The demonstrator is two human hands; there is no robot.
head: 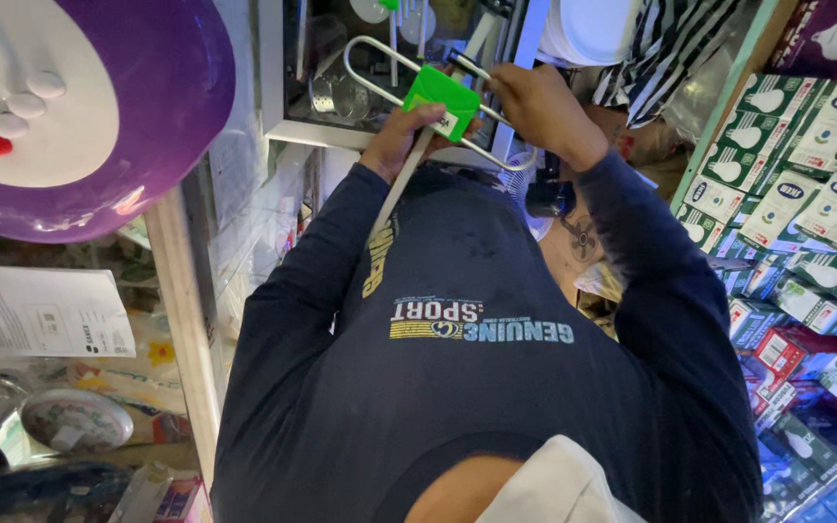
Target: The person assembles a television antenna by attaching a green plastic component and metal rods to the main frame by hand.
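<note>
1. The left hand (pixel 401 136) is curled around the green block (pixel 441 97) of a U-lock, fingers wrapped under it and thumb at its lower edge.
2. The right hand (pixel 533 102) is closed at the block's upper right end, fingertips pinching where the metal loop (pixel 365 53) meets the block; what lies between those fingertips cannot be told.
3. The lock is held up in front of the chest, tilted, its long silver loop running up and left from the block toward a glass cabinet (pixel 293 126).
4. A second bar of the loop passes below the right hand and curves back near the wrist.
5. A pale rod (pixel 394 199) slants down from under the left hand across the dark blue shirt (pixel 457 387).
6. Both sleeves are dark blue and reach the wrists.
7. A round purple and white thing (pixel 147 116) fills the upper left, with a small red spot on its white part.
8. Below it, a white paper sheet (pixel 41 310) lies on cluttered shelves with a round plate (pixel 75 418).
9. Stacked bulb boxes (pixel 806 194), green, white and red, fill the right side.
10. Striped cloth (pixel 670 44) hangs at the top, just right of the right hand.
</note>
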